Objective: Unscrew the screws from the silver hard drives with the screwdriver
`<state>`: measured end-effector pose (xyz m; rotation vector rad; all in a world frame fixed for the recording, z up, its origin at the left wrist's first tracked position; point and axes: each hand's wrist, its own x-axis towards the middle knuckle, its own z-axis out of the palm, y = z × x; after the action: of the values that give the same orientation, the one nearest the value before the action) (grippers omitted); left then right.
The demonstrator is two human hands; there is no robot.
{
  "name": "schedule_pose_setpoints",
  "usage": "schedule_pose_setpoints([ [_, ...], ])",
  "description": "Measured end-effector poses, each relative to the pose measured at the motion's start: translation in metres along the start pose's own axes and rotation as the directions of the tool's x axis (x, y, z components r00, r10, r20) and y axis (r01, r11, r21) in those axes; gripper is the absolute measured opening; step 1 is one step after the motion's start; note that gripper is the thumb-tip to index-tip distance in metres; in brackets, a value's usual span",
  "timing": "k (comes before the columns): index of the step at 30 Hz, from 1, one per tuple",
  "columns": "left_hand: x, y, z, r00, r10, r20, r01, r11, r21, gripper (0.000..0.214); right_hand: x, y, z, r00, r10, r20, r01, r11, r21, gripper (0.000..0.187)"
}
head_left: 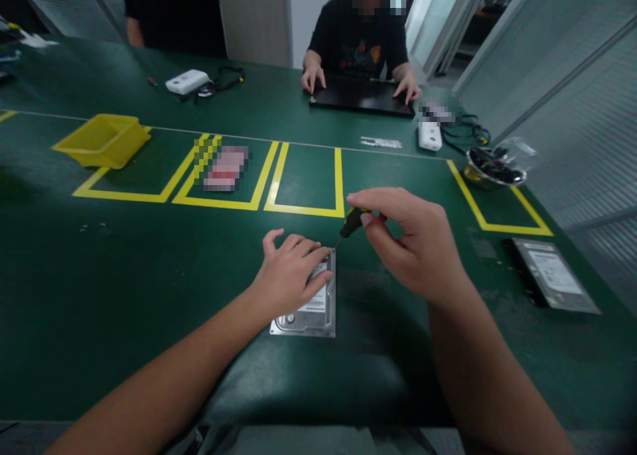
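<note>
A silver hard drive [313, 312] lies flat on the green table [124, 262] close to me. My left hand [291, 272] rests on top of it, fingers spread flat over its far half. My right hand [408, 239] pinches a small screwdriver [352, 221] with a black and yellow handle, its tip down at the drive's far right corner.
A second hard drive [555, 272] lies to the right. A bowl [492, 166] with dark parts sits at far right, a yellow bin [102, 140] at far left. Yellow tape marks boxes on the table. Across it, a person's hands rest on a black laptop [361, 97].
</note>
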<state>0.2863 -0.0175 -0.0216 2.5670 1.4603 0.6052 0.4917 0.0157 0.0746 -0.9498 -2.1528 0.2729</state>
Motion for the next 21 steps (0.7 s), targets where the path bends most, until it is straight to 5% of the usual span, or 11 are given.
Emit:
schedule_pose_setpoints([
  [12,0.0003,-0.0005,0.0013,1.0,-0.001,-0.005,0.001,1.0,0.002,0.032,-0.0029,-0.0007,-0.0013,1.0,-0.006,0.004,0.006,1.0,-0.03,0.037],
  [21,-0.0002,0.0029,-0.0047,0.999,-0.012,0.038,0.012,1.0,0.005,0.032,0.0011,-0.0051,0.0026,0.998,0.031,-0.05,-0.034,0.998,-0.051,0.015],
])
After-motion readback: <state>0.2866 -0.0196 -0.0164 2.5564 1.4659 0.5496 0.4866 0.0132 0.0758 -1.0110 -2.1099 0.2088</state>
